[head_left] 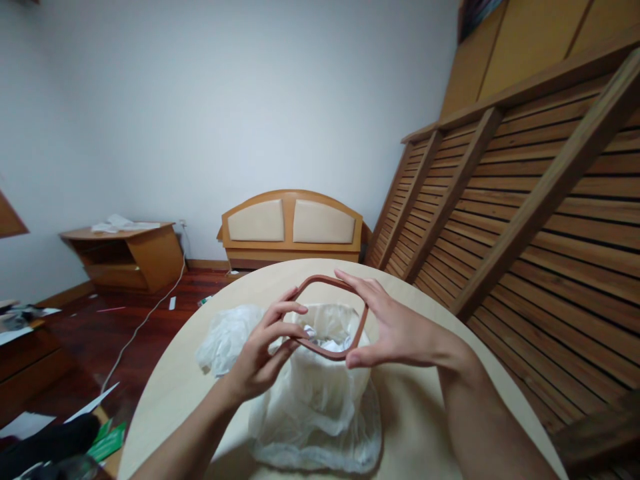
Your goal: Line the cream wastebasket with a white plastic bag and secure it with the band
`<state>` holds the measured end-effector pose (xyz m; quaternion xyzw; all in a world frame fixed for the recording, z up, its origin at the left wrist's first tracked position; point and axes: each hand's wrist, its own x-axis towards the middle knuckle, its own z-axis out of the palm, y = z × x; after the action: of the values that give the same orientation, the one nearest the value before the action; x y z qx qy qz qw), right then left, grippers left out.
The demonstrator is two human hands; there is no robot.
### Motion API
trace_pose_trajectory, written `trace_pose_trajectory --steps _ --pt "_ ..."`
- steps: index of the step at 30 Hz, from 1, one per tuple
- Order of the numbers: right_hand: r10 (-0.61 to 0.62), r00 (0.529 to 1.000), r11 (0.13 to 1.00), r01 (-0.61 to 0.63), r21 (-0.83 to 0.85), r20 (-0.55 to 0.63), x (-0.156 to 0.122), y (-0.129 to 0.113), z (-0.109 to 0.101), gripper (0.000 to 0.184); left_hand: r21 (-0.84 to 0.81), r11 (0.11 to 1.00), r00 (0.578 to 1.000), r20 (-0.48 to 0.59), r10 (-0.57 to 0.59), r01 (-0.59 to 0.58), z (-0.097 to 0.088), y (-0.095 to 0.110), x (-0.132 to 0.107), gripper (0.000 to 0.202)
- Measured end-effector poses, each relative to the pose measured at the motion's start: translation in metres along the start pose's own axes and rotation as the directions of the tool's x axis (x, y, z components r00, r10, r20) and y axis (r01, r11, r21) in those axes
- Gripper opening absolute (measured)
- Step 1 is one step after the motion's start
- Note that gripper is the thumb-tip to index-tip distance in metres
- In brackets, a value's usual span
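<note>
A brown, rounded-square ring (325,349), like the rim of a bin, is held in the air by both hands. My left hand (270,340) grips its left side with the fingers around the edge. On the right side, my right hand (393,327) clasps it between the thumb below and the fingers above. Just under the ring stands a bin lined with a whitish plastic bag (320,407), whose edge hangs down loosely outside. Crumpled white paper (336,345) shows inside the bin through the ring.
The bin stands on a round, pale table (420,400). Left of it lies a crumpled clear plastic bag (230,337). Wooden slatted panels (540,253) lean at the right. A headboard (293,223) and a low cabinet (125,257) stand by the wall; a white cable (145,320) crosses the floor.
</note>
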<state>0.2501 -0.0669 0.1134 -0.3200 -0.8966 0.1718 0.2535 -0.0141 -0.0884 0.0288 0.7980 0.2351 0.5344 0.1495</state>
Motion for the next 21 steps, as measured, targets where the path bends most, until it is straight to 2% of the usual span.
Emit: trace_pose_trajectory --steps 3,6,8,12,17,21 --pt "-0.003 0.999 0.983 -0.005 0.185 0.045 -0.001 0.007 -0.009 0.11 -0.23 0.972 0.998 -0.02 -0.056 0.05 -0.006 -0.001 -0.002 0.017" --pt "-0.058 0.988 0.912 -0.006 0.409 0.142 0.001 0.014 -0.01 0.106 -0.307 0.949 0.997 0.009 -0.073 0.072 -0.008 0.0 -0.002 0.017" --pt "-0.078 0.975 0.87 -0.036 0.492 0.209 0.002 0.018 -0.008 0.106 -0.324 0.942 0.996 0.022 -0.081 0.084 -0.009 0.001 -0.001 0.017" --pt "-0.042 0.97 0.872 -0.081 0.483 0.238 0.003 0.026 -0.003 0.108 -0.338 0.934 0.993 0.027 -0.115 0.117 -0.008 0.001 -0.001 0.02" --pt "-0.068 0.966 0.839 -0.081 0.537 0.251 0.004 0.034 0.002 0.108 -0.338 0.931 0.991 0.038 -0.13 0.135 -0.006 -0.002 -0.003 0.021" --pt "0.011 0.984 0.921 -0.079 0.382 0.178 0.006 0.038 0.004 0.11 -0.278 0.924 0.96 -0.03 -0.28 0.261 -0.003 -0.007 -0.001 0.028"
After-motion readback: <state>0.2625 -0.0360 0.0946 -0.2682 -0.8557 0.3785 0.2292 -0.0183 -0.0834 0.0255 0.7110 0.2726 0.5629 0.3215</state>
